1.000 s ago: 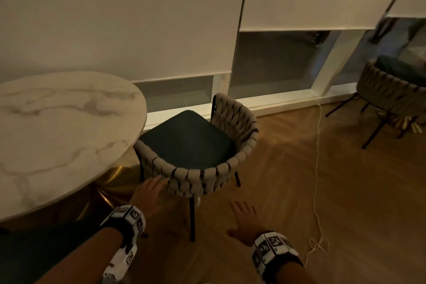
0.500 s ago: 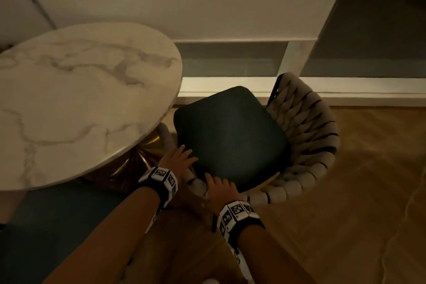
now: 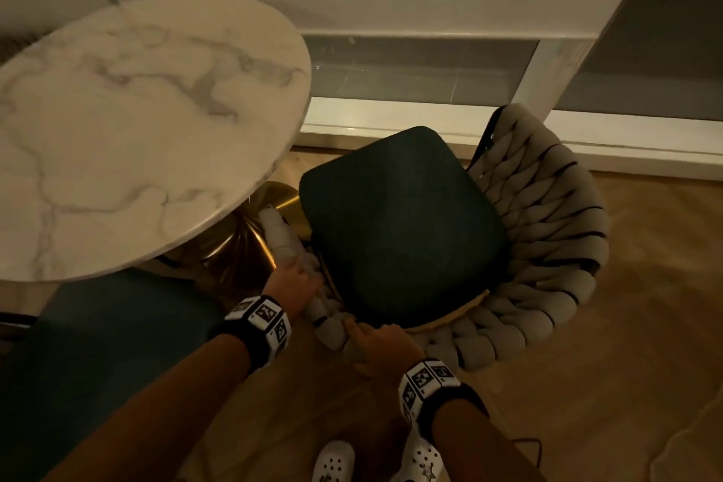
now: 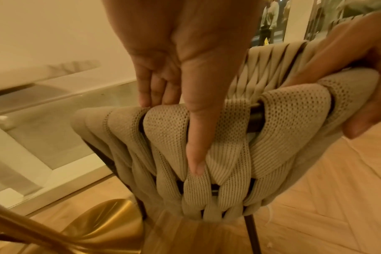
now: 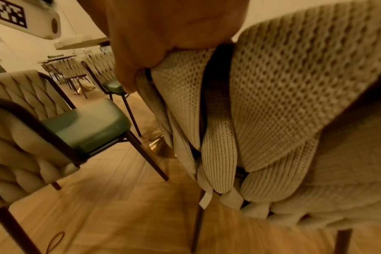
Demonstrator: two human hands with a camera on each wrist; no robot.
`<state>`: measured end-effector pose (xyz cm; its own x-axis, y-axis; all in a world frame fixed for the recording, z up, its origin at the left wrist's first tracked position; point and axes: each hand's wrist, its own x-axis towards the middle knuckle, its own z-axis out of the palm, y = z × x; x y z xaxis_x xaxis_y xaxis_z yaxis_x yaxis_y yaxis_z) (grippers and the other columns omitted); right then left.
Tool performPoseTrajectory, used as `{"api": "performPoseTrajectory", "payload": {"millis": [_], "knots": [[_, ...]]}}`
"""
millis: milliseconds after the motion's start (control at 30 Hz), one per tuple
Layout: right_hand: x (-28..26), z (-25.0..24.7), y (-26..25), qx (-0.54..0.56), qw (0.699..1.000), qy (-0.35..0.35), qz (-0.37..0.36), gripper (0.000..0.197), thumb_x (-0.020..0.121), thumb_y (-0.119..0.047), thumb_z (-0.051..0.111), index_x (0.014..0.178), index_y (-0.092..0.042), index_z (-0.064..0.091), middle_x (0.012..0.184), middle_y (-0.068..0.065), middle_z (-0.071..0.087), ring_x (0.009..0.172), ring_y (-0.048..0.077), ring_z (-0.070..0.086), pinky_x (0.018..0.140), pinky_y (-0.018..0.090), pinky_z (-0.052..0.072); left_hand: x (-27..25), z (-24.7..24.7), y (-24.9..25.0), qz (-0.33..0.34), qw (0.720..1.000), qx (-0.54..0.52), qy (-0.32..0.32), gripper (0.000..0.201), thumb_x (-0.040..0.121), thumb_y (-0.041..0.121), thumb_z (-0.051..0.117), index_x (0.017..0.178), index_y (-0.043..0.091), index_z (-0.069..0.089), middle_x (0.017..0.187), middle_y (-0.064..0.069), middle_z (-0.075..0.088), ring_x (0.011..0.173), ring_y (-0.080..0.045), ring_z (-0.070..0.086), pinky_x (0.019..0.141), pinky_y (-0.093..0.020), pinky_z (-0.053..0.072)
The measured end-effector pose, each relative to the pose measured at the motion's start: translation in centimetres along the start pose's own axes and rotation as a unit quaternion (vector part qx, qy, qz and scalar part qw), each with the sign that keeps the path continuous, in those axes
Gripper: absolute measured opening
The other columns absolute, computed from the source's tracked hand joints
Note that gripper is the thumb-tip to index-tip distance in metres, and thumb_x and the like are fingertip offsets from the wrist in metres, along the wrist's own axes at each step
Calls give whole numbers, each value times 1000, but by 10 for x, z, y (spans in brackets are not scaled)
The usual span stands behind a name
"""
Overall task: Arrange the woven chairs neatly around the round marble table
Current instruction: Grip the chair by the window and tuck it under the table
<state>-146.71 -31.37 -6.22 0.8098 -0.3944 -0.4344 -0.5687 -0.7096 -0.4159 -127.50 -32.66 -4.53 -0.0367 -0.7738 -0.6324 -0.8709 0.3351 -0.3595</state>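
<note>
A woven beige chair [image 3: 547, 239] with a dark green seat cushion [image 3: 399, 223] stands right of the round marble table [image 3: 129, 121], its seat front close to the table's gold base [image 3: 250, 243]. My left hand [image 3: 293, 282] grips the near woven arm rail [image 4: 218, 137], thumb down its outside and fingers over the top. My right hand [image 3: 381, 348] holds the same rail a little further back, fingers curled over the top; in the right wrist view the hand [image 5: 163, 34] sits on the weave [image 5: 283, 103].
A second chair with a teal seat [image 5: 87, 123] stands at my left, its cushion [image 3: 98, 356] showing under the table edge. More woven chairs [image 5: 93, 67] stand further off. A low window sill [image 3: 430, 121] runs behind. The floor [image 3: 606, 383] is wood, and my white shoes [image 3: 332, 462] are below.
My view has moved closer over the chair. Both hands have gone from resting flat on the rail to curling around it.
</note>
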Motion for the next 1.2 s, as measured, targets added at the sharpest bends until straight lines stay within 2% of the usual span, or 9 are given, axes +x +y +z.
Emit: {"api": "performPoseTrajectory", "payload": {"millis": [167, 233, 300, 367, 467, 567, 933, 1066, 1200], "knots": [[-49, 9, 55, -31, 997, -54, -43, 67, 91, -35, 56, 142, -9, 22, 134, 21, 49, 105, 40, 58, 88, 50, 49, -7, -35, 56, 49, 997, -42, -42, 30, 98, 27, 43, 125, 16, 52, 128, -8, 56, 115, -26, 53, 96, -37, 41], [-77, 2, 83, -58, 993, -75, -67, 67, 81, -47, 63, 131, -10, 39, 112, 10, 66, 82, 27, 68, 67, 33, 56, -14, -55, 85, 73, 994, -47, -60, 28, 100, 22, 41, 122, 12, 54, 127, -10, 57, 115, -27, 53, 86, -32, 42], [-99, -6, 113, -109, 988, -104, -43, 73, 66, -65, 65, 121, -22, 45, 88, -9, 72, 54, 9, 63, 41, 17, 38, -15, -75, 109, 88, 992, -73, -56, 26, 99, 21, 43, 117, 10, 57, 122, -10, 60, 107, -26, 57, 59, -23, 34], [-114, -13, 138, -114, 983, -140, -41, 75, 73, -61, 61, 132, -28, 28, 96, -1, 70, 63, 18, 64, 49, 22, 34, -11, -96, 125, 110, 988, -93, -57, 26, 98, 24, 46, 112, 7, 59, 117, -11, 62, 90, -24, 58, 50, -24, 23], [-115, -29, 178, -145, 979, -139, -16, 68, 86, -49, 47, 139, -37, 8, 124, 10, 57, 97, 35, 58, 81, 41, 47, 6, -125, 139, 124, 987, -82, -63, 27, 98, 27, 46, 110, 7, 59, 115, -10, 62, 97, -23, 58, 62, -24, 34], [-110, -53, 208, -171, 976, -131, -17, 63, 82, -41, 56, 138, -29, 30, 130, 6, 56, 111, 31, 54, 99, 48, 39, 30, -148, 144, 105, 990, -90, -30, 27, 97, 28, 46, 113, 9, 58, 117, -9, 61, 107, -24, 57, 82, -31, 43], [-87, -122, 295, -323, 926, -105, 163, 55, 83, -49, 55, 134, -44, 34, 145, -6, 40, 137, 26, 24, 112, 57, 4, 108, -200, 151, 42, 972, -227, 42, 24, 96, 34, 48, 93, 13, 60, 64, 1, 43, 66, -13, 46, 67, -27, 39], [-78, -125, 291, -283, 921, -94, 252, 49, 84, -51, 52, 131, -40, 42, 145, -7, 39, 136, 24, 26, 111, 51, 14, 108, -175, 132, 56, 935, -339, 89, 37, 91, 45, 52, 122, 24, 50, 105, 1, 63, 93, -18, 60, 90, -35, 46], [-51, -92, 251, -208, 909, -25, 360, 62, 69, -57, 67, 126, -39, 49, 141, 43, 18, 128, 59, 17, 100, 51, 35, 98, -141, 85, 31, 918, -387, 77, 64, 83, 50, 59, 138, 30, 32, 144, 2, 41, 130, -20, 37, 112, -43, 22]]}}
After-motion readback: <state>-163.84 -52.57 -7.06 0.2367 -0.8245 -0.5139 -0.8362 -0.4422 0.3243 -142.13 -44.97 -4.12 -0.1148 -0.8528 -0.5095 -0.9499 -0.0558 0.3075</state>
